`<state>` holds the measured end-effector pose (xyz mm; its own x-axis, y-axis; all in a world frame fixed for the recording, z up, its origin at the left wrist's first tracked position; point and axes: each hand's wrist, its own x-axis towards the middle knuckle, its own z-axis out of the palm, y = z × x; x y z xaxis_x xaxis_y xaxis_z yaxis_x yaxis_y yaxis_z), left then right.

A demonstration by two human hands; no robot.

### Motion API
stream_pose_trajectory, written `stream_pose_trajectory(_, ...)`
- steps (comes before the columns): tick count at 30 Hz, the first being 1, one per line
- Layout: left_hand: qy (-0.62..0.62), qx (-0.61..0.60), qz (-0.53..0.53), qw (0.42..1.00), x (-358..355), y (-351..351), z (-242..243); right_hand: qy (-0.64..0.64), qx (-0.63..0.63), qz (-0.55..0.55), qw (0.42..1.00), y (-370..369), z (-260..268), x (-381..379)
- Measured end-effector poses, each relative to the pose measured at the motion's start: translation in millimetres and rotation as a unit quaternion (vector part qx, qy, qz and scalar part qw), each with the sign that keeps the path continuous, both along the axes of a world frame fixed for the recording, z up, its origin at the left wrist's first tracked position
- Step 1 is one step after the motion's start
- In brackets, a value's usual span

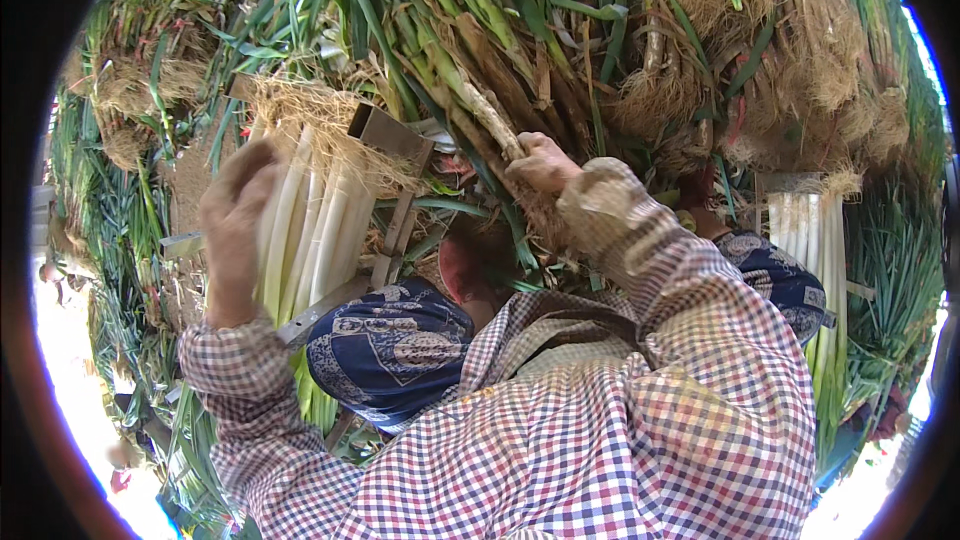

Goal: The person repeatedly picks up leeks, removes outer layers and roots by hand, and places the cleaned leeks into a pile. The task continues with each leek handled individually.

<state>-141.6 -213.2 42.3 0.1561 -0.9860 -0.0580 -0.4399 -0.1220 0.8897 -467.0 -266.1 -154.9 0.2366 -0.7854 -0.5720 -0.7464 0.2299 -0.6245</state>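
Observation:
My right hand (541,163) is closed around the root end of a large green onion stalk (484,109) with dry outer leaves, at the front of an untrimmed pile. My left hand (238,217) is raised and blurred, beside peeled white green onions (322,217) lying with their roots towards the top. Whether its fingers hold anything cannot be seen. The peeled stalks rest in a metal frame (401,136), whose upper corner stands beside the matted roots (322,109).
Untrimmed green onions with tangled roots (817,60) surround me. More peeled stalks (806,232) lie in a rack beyond my right knee (776,274). My left knee (390,352) is against the left rack. Loose leaves cover the ground between my legs.

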Motion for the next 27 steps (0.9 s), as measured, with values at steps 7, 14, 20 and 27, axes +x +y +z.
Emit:
stream_pose_trajectory(7,0.39,0.124,-0.048,0.911,-109.4,-39.9,-49.9,-0.389,0.064,-0.054,0.917,58.6,42.4,-44.3)
stream_pose_trajectory(14,0.345,0.278,0.063,0.894,-149.1,-34.7,-66.9,-0.418,-0.032,-0.006,0.908,114.4,162.2,-94.8)
stream_pose_trajectory(20,0.494,0.125,0.012,0.86,-185.1,-34.1,-23.8,-0.337,-0.017,-0.032,0.941,184.8,143.5,-101.1)
stream_pose_trajectory(27,0.495,0.079,-0.03,0.865,-199.7,-15.5,1.0,-0.462,0.01,-0.169,0.871,192.1,122.5,-80.9)
